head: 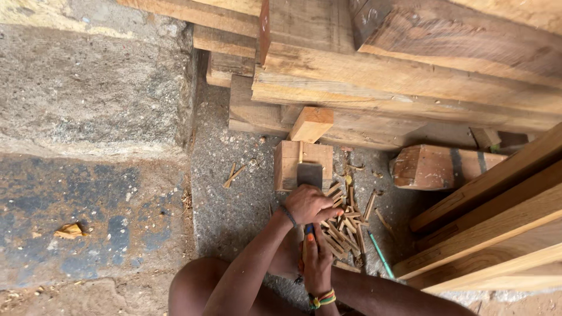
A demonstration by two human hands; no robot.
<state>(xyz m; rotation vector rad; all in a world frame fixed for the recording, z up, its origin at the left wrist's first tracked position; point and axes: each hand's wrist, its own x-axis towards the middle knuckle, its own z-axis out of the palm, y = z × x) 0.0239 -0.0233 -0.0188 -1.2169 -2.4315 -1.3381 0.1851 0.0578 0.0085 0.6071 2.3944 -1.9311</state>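
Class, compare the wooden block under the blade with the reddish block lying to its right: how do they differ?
The wooden block stands on end, pale cut face up; the reddish block lies on its side. A broad blade rests on the pale one, gripped by the left hand and right hand; the reddish one is untouched, with dark bands. Both are squared timber on the ground.

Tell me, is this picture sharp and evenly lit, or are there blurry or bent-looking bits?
Head view: soft, even daylight, no glare and only faint shadows under the stacked planks. The left hand, right hand, wooden block and wood chips look sharp. The wide lens bends the planks at the right edge, so they fan outward.
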